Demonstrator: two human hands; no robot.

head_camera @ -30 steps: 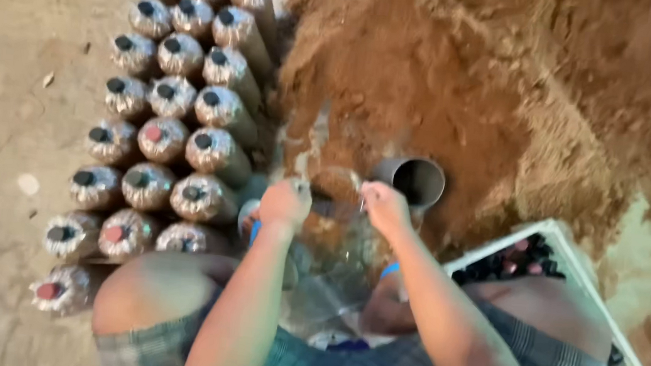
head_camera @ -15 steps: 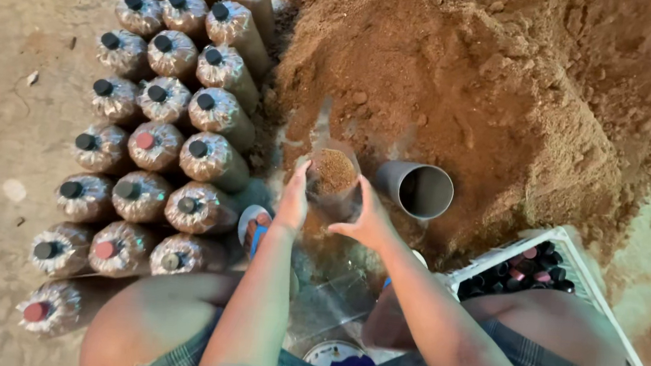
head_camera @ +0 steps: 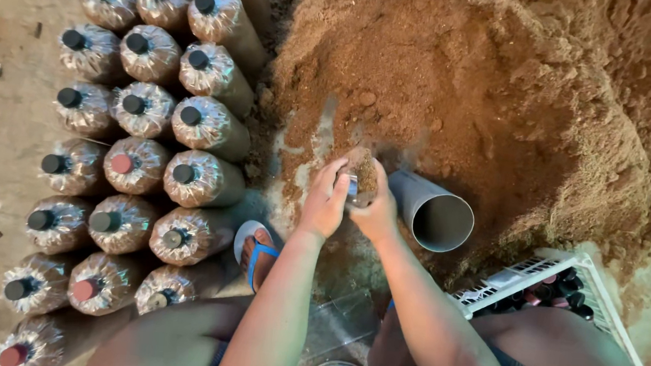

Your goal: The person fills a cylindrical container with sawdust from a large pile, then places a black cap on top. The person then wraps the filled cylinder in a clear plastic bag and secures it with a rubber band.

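Capped bags (head_camera: 142, 153) stand in rows left of the heap (head_camera: 465, 85) — pipe (head_camera: 432, 211) lying at its foot, crate (head_camera: 565, 287) right.

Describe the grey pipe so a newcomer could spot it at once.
Find the big mound of reddish-brown sawdust. At its near foot, just right of the person's right hand, lies a short grey plastic pipe, open mouth toward the camera, the only smooth hollow tube there.

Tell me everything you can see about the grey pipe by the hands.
The grey pipe is a short, smooth tube that looks like plastic. It lies tilted in the brown soil pile, its open round end facing the camera and looking dark and empty inside. Its far end is half buried. The right hand is right beside it; contact is unclear.
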